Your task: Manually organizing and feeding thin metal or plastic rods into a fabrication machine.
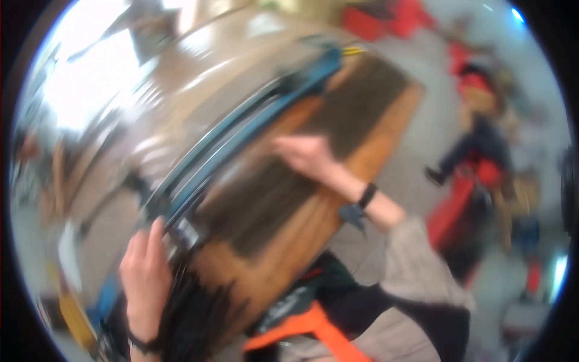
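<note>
Motion blurs the whole view. A long blue rail frame (241, 140) with bright metal edges runs slantwise along a wooden workbench (386, 136). At its near left end is my left hand (145, 271), fingers bent and drawn together beside a small metal part (188, 232); what they grip, if anything, is hidden. Over the dark mat (356, 99) on the bench, my right hand (304, 157) is closed, fingertips toward the rail frame. Any small thing in it cannot be made out. Below my left hand's fingers lies a bundle of thin black strips (199, 314).
Something yellow (353, 51) sits at the rail frame's far end. Clear plastic-like sheeting (199, 66) spreads beyond the frame. To the right, a person in dark trousers (473, 142) is near red objects (452, 202). A yellow piece (75, 314) stands at the lower left.
</note>
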